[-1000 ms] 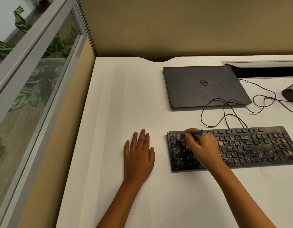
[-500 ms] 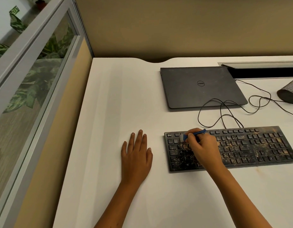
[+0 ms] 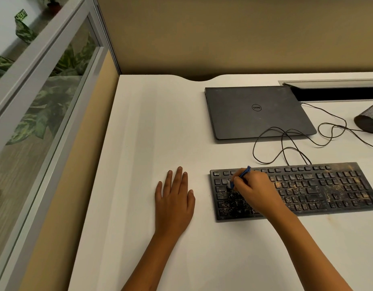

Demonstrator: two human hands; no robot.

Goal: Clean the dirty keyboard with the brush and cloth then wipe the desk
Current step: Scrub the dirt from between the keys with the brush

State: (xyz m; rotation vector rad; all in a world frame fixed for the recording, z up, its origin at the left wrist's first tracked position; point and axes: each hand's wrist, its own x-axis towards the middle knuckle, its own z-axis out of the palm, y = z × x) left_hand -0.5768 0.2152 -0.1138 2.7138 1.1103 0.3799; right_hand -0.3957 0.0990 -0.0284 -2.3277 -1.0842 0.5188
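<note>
Now the right hand is over the left part of the black keyboard, its fingers curled round a small blue-handled brush. The brush slants down to the left, and its pale bristle end touches the keys near the keyboard's upper left corner. The handle's blue tip sticks up past the knuckles, over the top row of keys. The keyboard lies flat on the white worktop, its long side running left to right, with tan grit scattered across most of its keys, thickest in the middle and at the upper right corner. The keys at the far left look cleaner.

The left hand rests palm down on the worktop just left of the keyboard and apart from it, fingers straight and slightly spread, holding nothing.

Behind the keyboard sits a closed dark grey Dell laptop. A thin black cable loops over the worktop between laptop and keyboard and trails off to the right. At the right edge a dark mesh pen holder lies tipped on its side. Behind it a cable tray with a raised lid is let into the worktop. A glass-topped partition stands along the left, with green leafy plants beyond it.
</note>
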